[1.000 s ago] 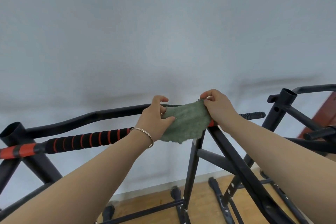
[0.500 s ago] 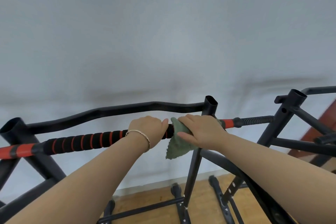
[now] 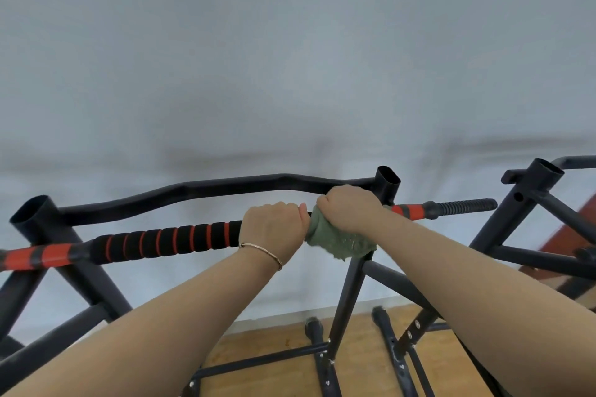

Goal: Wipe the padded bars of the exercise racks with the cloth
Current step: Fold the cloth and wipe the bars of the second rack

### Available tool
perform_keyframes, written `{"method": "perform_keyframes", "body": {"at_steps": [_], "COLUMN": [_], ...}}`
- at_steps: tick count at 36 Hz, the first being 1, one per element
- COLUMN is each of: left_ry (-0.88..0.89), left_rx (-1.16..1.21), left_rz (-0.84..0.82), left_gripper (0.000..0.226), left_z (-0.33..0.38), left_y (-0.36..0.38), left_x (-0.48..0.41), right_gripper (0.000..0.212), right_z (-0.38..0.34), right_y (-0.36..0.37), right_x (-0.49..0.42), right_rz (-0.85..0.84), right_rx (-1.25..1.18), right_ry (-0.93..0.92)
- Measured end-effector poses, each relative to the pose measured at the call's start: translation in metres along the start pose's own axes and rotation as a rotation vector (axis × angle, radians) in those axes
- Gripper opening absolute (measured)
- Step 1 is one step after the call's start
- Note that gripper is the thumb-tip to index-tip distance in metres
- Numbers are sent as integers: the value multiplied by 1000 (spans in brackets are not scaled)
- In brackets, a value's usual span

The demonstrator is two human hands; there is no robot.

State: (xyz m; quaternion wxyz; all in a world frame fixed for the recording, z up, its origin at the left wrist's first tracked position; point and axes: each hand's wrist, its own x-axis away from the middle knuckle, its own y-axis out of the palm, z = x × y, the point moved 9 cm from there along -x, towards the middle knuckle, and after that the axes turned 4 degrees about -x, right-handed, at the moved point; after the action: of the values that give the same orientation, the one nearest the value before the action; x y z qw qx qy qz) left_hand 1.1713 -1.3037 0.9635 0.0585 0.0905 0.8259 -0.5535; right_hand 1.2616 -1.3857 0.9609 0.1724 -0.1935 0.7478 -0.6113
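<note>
A padded bar (image 3: pixel 167 240) with black foam and red rings runs across the black exercise rack (image 3: pixel 388 180) from the left edge to a ribbed black end at the right. My left hand (image 3: pixel 272 229), with a thin bracelet on the wrist, grips the bar's foam near the middle. Right beside it, my right hand (image 3: pixel 350 208) grips the bar through a green cloth (image 3: pixel 335 240) wrapped over it; the cloth's loose part hangs below the bar. The two hands nearly touch.
A curved black top bar (image 3: pixel 206 188) runs behind the padded one. A second black rack (image 3: pixel 532 196) stands at the right. A grey wall fills the background; the wooden floor (image 3: pixel 283 374) and the rack's feet show below.
Both hands held the cloth spread over the bar a second ago. My left hand has let go and taken the foam; my right hand has wrapped the cloth round the bar.
</note>
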Motion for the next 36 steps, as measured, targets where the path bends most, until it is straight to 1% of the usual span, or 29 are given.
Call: {"method": "perform_keyframes", "body": {"at_steps": [1, 2, 3, 4, 6, 7, 8, 9, 10, 11, 12, 13, 14, 16, 18, 20, 21, 22, 23, 26, 27, 28, 30, 31, 32, 34, 35, 36], "left_ry": [-2, -7, -5, 7, 9, 4, -13, -32, -56, -94, -144, -192, -205, -190, -77, 65, 126, 155, 155, 201, 218, 226, 183, 168, 144, 110, 96, 102], "left_rx": [5, 2, -2, 16, 100, 145, 182, 220, 264, 374, 527, 668, 731, 697, 546, 330, 210, 152, 120, -23, -61, -71, -43, -38, -15, 43, 58, 72], "left_rz": [6, -7, -37, -63, -137, -168, -221, -284, -364, -459, -559, -630, -650, -594, -513, -454, -403, -334, -271, -83, -50, -21, -28, -44, -74, -151, -189, -221], "left_gripper": [49, 36, 21, 20, 30, 28, 22, 21, 33, 46, 55, 61, 62, 57, 42, 11, 23, 33, 33, 24, 22, 21, 24, 31, 37, 36, 32, 30], "left_z": [0, 0, -1, -3, -12, -19, -27, -34, -41, -43, -40, -35, -30, -28, -25, -21, -17, -13, -12, -3, 0, 1, -5, -7, -12, -21, -26, -29], "left_y": [1, 3, 3, 3, 6, 8, 12, 16, 23, 32, 41, 47, 48, 43, 39, 32, 30, 26, 21, 6, 5, 5, 8, 9, 11, 13, 13, 15], "left_x": [2, 3, 4, 3, -4, -10, -14, -18, -19, -15, -10, -6, -4, -6, -9, -8, -8, -7, -6, 6, 10, 13, 12, 10, 7, 2, -1, -4], "right_gripper": [35, 32, 31, 32, 39, 42, 43, 42, 41, 39, 38, 37, 36, 38, 41, 49, 51, 52, 51, 40, 39, 38, 39, 42, 45, 48, 46, 45], "right_z": [-1, -4, -6, -9, -15, -16, -16, -17, -19, -21, -21, -19, -17, -15, -18, -18, -14, -10, -6, 1, 2, 0, -1, -2, -2, -1, -1, -3], "right_y": [2, 3, 3, 1, -6, -7, -8, -6, -4, -1, 1, 1, 0, -7, -6, -3, -1, -1, 1, 13, 17, 19, 21, 20, 15, -1, -10, -16], "right_x": [-4, -6, -7, -4, 10, 18, 26, 34, 42, 49, 55, 57, 58, 56, 49, 39, 33, 26, 19, 5, 3, 2, 2, 1, 0, 6, 13, 22], "right_rz": [-76, -107, -101, -50, 144, 240, 316, 376, 431, 487, 551, 581, 607, 631, 561, 423, 345, 265, 167, -211, -302, -359, -376, -328, -230, 91, 263, 390], "right_rx": [-49, -64, -48, 3, 167, 197, 201, 198, 209, 225, 234, 219, 196, 165, 227, 256, 231, 184, 124, -106, -174, -215, -233, -224, -199, -130, -125, -145], "right_ry": [22, 16, -6, -48, -145, -174, -199, -242, -299, -358, -397, -404, -396, -353, -311, -238, -190, -145, -99, 40, 72, 87, 92, 82, 59, -12, -45, -70]}}
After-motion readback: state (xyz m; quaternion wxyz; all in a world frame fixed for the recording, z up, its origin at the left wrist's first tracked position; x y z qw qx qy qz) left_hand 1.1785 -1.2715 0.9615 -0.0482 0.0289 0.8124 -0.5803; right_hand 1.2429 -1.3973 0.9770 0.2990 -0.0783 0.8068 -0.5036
